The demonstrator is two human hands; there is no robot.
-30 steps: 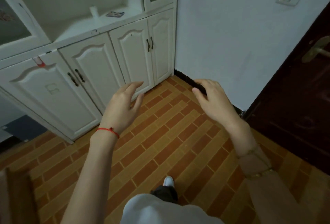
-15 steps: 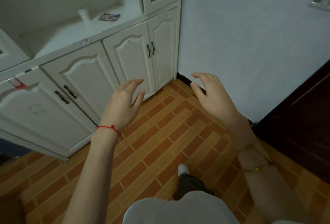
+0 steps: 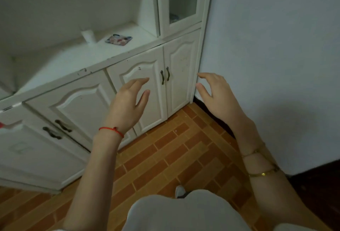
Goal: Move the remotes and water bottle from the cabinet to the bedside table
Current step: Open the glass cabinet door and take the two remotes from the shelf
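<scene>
White cabinet (image 3: pixel 92 68) fills the left of the room, its open counter running back to a pale wall, with a glass-fronted upper door (image 3: pixel 181 0) at the right end. On that counter stand a small white cylinder (image 3: pixel 88 35), too blurred to say whether it is the bottle, and just beside it a flat patterned thing (image 3: pixel 118 39) in blue and red; no remotes can be made out. Below are panelled doors with dark handles (image 3: pixel 165 77). Orange brick-patterned floor (image 3: pixel 165 153) lies between the person and the cabinet. Left hand (image 3: pixel 127 105), red string (image 3: pixel 111 131) at the wrist, hangs empty with fingers spread before the doors. Right hand (image 3: pixel 217 98), gold bracelets (image 3: pixel 263 173) on the forearm, is likewise loose and empty near the wall. No writing is legible anywhere.
</scene>
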